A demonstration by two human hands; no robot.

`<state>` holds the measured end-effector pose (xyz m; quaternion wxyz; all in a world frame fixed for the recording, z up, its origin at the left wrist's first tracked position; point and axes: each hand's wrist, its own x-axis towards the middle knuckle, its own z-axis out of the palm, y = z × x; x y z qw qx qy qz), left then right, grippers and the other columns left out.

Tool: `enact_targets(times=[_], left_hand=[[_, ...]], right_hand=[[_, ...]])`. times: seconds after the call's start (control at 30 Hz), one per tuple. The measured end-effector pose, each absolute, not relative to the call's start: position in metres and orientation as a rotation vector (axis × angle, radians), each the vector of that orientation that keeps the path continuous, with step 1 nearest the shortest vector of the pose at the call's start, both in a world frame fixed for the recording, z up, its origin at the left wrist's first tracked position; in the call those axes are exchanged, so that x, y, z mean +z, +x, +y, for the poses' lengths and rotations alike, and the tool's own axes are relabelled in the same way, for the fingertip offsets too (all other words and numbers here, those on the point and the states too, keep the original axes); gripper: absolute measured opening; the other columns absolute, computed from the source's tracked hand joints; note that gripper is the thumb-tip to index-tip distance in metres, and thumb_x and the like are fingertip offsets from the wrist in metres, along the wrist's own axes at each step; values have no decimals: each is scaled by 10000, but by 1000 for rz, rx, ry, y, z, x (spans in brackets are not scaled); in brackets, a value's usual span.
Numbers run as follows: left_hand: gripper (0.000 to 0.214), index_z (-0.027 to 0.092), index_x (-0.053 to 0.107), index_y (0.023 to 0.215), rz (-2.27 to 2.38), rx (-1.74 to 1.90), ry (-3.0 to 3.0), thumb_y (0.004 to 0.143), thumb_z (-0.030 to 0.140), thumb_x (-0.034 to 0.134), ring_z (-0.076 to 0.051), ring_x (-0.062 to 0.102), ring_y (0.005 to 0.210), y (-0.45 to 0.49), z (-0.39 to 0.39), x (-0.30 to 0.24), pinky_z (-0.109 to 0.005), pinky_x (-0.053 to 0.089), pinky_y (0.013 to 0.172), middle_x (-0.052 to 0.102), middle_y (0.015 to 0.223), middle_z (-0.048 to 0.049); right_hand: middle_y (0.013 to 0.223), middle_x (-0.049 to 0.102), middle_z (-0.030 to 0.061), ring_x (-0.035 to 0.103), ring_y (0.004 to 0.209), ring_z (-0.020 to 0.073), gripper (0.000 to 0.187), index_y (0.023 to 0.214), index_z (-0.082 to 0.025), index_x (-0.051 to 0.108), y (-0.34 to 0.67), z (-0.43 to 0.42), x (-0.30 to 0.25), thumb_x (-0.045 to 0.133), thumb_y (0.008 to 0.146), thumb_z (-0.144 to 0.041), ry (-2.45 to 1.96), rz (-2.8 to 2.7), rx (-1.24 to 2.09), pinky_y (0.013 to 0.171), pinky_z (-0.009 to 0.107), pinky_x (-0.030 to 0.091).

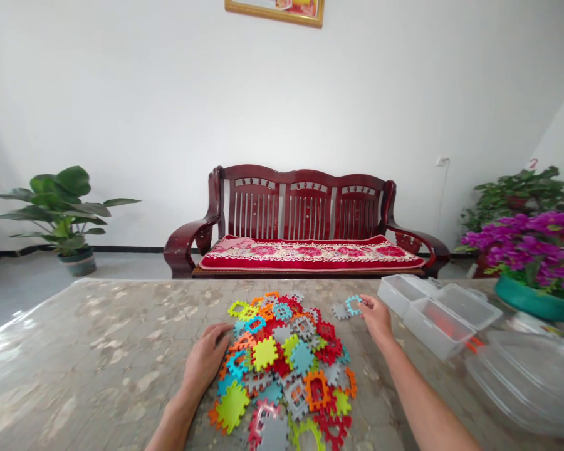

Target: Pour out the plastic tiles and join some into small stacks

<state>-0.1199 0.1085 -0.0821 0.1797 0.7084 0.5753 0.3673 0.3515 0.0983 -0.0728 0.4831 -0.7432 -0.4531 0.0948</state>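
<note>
A large heap of interlocking plastic building tiles [264, 354] in red, orange, grey, blue and lime covers the middle of the table. My left hand [207, 356] rests against the heap's left edge, its fingers loosely bent and apart, holding nothing that I can see. To the right of the heap, my right hand [377, 318] pinches a light blue window-frame tile [353, 305] by its right side. A grey tile [340, 312] lies flat just left of that blue one, close beside or touching it; I cannot tell which.
Clear plastic boxes [439, 326] with opened lids stand right of my right hand, some red and orange pieces near them. Transparent lids or trays [526, 376] lie closer. Purple flowers [531, 247] in a teal pot stand far right. A wooden bench [305, 213] is beyond the table.
</note>
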Motion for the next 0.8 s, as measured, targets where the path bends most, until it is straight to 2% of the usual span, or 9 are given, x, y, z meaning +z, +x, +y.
enact_targets(times=[0.1, 0.17, 0.3, 0.43, 0.6, 0.8], left_hand=[[333, 237, 720, 988, 1633, 1024, 2008, 818, 379, 472, -233, 649, 1042, -121, 110, -82, -374, 488, 974, 686, 1135, -59], [329, 240, 722, 985, 1631, 1022, 2012, 813, 369, 474, -233, 651, 1037, -121, 110, -81, -374, 490, 972, 691, 1124, -56], [324, 242, 716, 992, 1633, 1021, 2007, 821, 375, 476, -225, 648, 1039, -120, 110, -82, -367, 487, 976, 690, 1131, -52], [329, 236, 717, 982, 1631, 1032, 2004, 825, 387, 470, -230, 648, 1041, -120, 110, -83, -376, 487, 979, 689, 1134, -58], [329, 240, 713, 992, 1631, 1039, 2023, 822, 381, 469, -227, 653, 1031, -121, 110, -83, -369, 487, 978, 693, 1118, -53], [324, 247, 716, 986, 1633, 1050, 2031, 820, 381, 473, -225, 656, 1026, -121, 109, -83, -350, 497, 958, 695, 1113, -46]], right_hand=[[886, 744, 93, 696, 813, 240, 360, 1001, -168, 720, 373, 86, -73, 513, 727, -277, -1888, -1112, 183, 742, 361, 563], [966, 739, 113, 683, 931, 274, 338, 974, -176, 727, 376, 78, -74, 520, 717, -245, -1928, -1128, 146, 875, 419, 521], [1148, 694, 107, 610, 1116, 275, 369, 1069, -206, 707, 368, 66, -84, 489, 772, -229, -1985, -1363, -59, 1019, 433, 428], [1248, 643, 94, 549, 1212, 254, 385, 1171, -234, 671, 355, 62, -96, 471, 847, -289, -2026, -1563, -192, 1054, 411, 404], [1311, 593, 137, 538, 1236, 258, 401, 1190, -177, 649, 355, 62, -103, 427, 865, -251, -2055, -1652, -139, 1066, 425, 397], [1313, 594, 95, 517, 1262, 245, 335, 1095, -213, 640, 365, 69, -103, 436, 830, -197, -2037, -1683, -144, 1084, 447, 369]])
